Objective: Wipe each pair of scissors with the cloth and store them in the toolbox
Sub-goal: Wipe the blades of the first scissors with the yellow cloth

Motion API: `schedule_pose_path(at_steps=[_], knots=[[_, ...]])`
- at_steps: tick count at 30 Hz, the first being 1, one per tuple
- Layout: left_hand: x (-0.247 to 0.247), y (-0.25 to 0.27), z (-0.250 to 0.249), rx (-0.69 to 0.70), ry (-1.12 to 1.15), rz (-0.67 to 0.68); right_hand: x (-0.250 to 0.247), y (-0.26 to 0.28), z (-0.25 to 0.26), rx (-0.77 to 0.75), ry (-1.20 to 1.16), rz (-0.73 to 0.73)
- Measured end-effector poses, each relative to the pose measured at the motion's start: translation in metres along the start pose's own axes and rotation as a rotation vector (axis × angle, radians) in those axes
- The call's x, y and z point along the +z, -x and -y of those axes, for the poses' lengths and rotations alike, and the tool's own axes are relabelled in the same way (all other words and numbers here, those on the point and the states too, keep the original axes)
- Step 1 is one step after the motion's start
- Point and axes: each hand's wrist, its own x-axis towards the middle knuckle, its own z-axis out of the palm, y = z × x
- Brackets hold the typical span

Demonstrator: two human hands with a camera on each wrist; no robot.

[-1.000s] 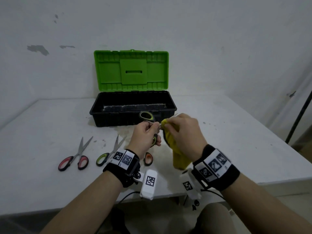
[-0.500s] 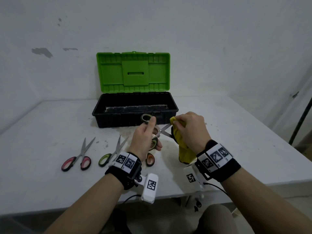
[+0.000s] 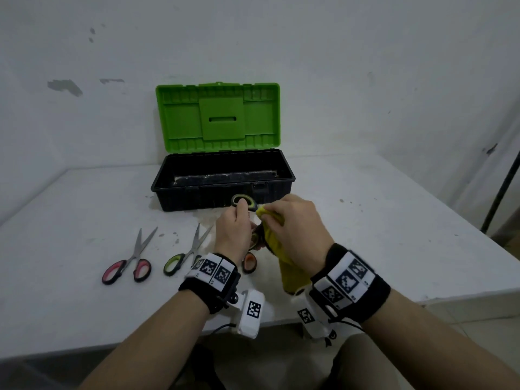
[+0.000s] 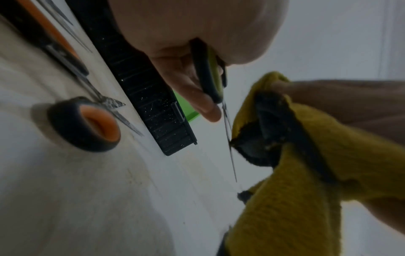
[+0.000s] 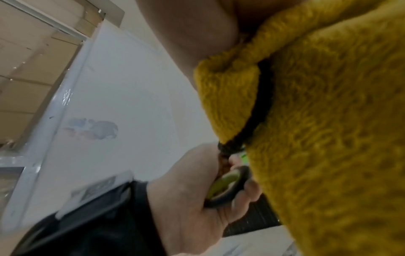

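Note:
My left hand (image 3: pixel 239 229) grips the green-handled scissors (image 3: pixel 244 200) by their black-and-green loops (image 4: pixel 209 76) (image 5: pixel 228 187), just in front of the toolbox. My right hand (image 3: pixel 295 229) holds the yellow cloth (image 3: pixel 284 254) bunched round the blades; only a thin blade edge (image 4: pixel 230 147) shows beside the cloth (image 4: pixel 306 173). The black toolbox (image 3: pixel 222 190) stands open at the table's back with its green lid (image 3: pixel 218 116) upright. On the table lie red-handled scissors (image 3: pixel 129 263), another green-handled pair (image 3: pixel 185 254) and orange-handled scissors (image 3: pixel 249 262) (image 4: pixel 87 124), partly hidden by my left wrist.
The white table (image 3: pixel 394 220) ends close to me, its right edge running back toward the wall. A dark pole (image 3: pixel 501 190) stands at the far right beyond the table. The white wall rises right behind the toolbox.
Half a second ago the blades showed open between my hands. My right hand has slid the cloth back over them toward the handles, and the hands have closed together.

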Motion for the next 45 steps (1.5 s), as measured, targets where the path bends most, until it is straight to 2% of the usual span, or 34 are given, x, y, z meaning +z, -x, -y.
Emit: schedule_pose_path(at_steps=[5, 8, 11, 14, 16, 18, 20, 23, 26, 28, 31, 38, 41, 45], knots=[[0.000, 0.005, 0.000, 0.111, -0.065, 0.020, 0.012, -0.003, 0.001, 0.021, 0.028, 0.088], [-0.002, 0.006, 0.001, 0.080, -0.030, -0.002, 0.008, -0.008, -0.005, 0.082, 0.042, 0.053], [-0.003, 0.009, 0.004, 0.006, 0.059, 0.051, -0.004, -0.016, -0.015, 0.157, 0.098, 0.032], [-0.002, 0.008, 0.004, 0.024, 0.033, 0.068, -0.007, -0.018, -0.009, 0.072, 0.068, 0.024], [0.001, 0.005, 0.004, 0.089, -0.038, 0.045, -0.001, -0.014, 0.000, -0.001, 0.058, 0.061], [0.003, 0.004, 0.003, 0.122, -0.071, 0.021, 0.006, -0.011, 0.002, -0.013, 0.070, 0.116], [0.000, 0.004, 0.004, 0.096, -0.035, 0.007, 0.007, -0.010, -0.004, 0.010, 0.084, 0.163], [-0.006, 0.007, 0.004, -0.015, 0.085, 0.009, 0.000, -0.010, -0.017, 0.045, 0.137, 0.204], [-0.007, 0.006, 0.003, -0.034, 0.088, 0.027, -0.005, -0.009, -0.019, 0.043, 0.104, 0.128], [-0.003, 0.004, 0.003, 0.042, 0.009, 0.042, -0.003, -0.008, -0.011, -0.003, 0.051, 0.079], [0.002, 0.005, 0.003, 0.113, -0.083, 0.056, 0.006, -0.006, -0.006, -0.028, 0.048, 0.110], [-0.007, 0.014, 0.002, 0.015, 0.013, 0.080, -0.006, -0.017, -0.038, 0.159, 0.077, 0.029], [-0.002, 0.011, 0.001, 0.004, 0.024, 0.074, -0.008, -0.013, -0.026, 0.059, 0.013, -0.018], [0.008, 0.007, 0.005, 0.109, -0.053, 0.048, 0.007, -0.003, -0.012, -0.005, 0.021, 0.085]])
